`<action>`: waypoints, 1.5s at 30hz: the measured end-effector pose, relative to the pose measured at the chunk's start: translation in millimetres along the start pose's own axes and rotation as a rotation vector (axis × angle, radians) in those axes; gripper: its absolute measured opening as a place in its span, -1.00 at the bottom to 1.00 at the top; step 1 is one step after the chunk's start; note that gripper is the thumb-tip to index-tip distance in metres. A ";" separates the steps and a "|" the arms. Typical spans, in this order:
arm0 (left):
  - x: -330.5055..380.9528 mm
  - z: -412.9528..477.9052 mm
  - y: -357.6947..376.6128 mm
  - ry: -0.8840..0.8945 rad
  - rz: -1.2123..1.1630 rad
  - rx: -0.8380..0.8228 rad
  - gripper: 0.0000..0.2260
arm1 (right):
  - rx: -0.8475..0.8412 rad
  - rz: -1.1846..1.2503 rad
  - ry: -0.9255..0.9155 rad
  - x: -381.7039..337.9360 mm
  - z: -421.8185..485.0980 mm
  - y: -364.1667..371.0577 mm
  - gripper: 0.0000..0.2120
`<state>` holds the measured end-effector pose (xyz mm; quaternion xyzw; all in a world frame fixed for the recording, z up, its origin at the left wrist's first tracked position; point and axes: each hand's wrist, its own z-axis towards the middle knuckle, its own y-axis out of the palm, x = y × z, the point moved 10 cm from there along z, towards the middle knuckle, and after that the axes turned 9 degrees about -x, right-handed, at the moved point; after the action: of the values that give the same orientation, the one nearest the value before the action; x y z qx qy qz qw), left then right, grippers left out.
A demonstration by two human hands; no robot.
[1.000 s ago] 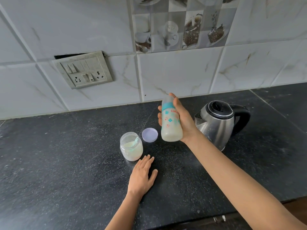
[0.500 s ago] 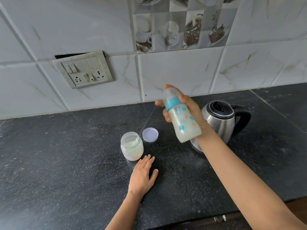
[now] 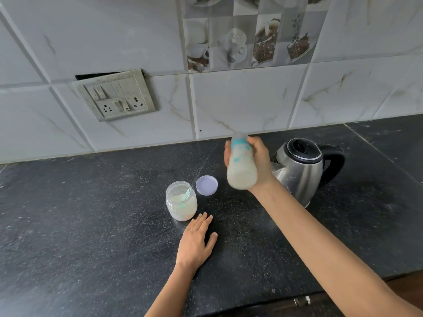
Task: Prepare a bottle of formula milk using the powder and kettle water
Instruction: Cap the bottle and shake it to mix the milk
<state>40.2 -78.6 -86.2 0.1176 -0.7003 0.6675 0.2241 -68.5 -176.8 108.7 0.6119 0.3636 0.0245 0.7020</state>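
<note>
We judge the job nearly done: our right hand (image 3: 259, 162) has its fingers (image 3: 227, 156) wrapped round the capped bottle (image 3: 241, 167) of milky liquid, held above the worktop (image 3: 91, 213) near its back edge, beside the kettle (image 3: 299, 172). The bottle's blur suggests mixing. Our left hand (image 3: 196, 242) lies flat, fingers straight, by the open powder jar (image 3: 182, 204), whose lid (image 3: 206, 185) remains to be put on.

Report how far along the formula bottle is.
Done: the bottle holds milky liquid with its teal collar on, so powder and water look added. In hand: the right hand grips it tilted and blurred, apparently mid-shake; the left hand rests flat on the counter. Left: the powder jar stands open, its lid beside it.
</note>
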 end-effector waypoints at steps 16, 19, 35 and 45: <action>0.1 0.0 -0.2 0.004 -0.009 0.001 -0.44 | -0.242 0.034 0.127 14.0 -4.6 18.0 -0.65; 1.0 -0.5 -0.3 0.001 -0.004 -0.002 -0.43 | -0.046 0.114 -0.003 2.9 2.3 -6.8 -0.73; 0.7 0.4 -0.8 0.001 0.005 -0.002 -0.47 | -0.413 -0.060 0.072 15.7 -14.1 28.1 -0.36; 2.7 -1.5 -2.7 0.000 -0.005 0.001 -0.43 | -0.111 -0.110 -0.176 -22.3 0.5 -1.2 -0.21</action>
<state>39.4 -76.9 -82.5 0.1195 -0.6997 0.6674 0.2254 -85.1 -188.2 118.3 0.5507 0.3318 -0.0477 0.7644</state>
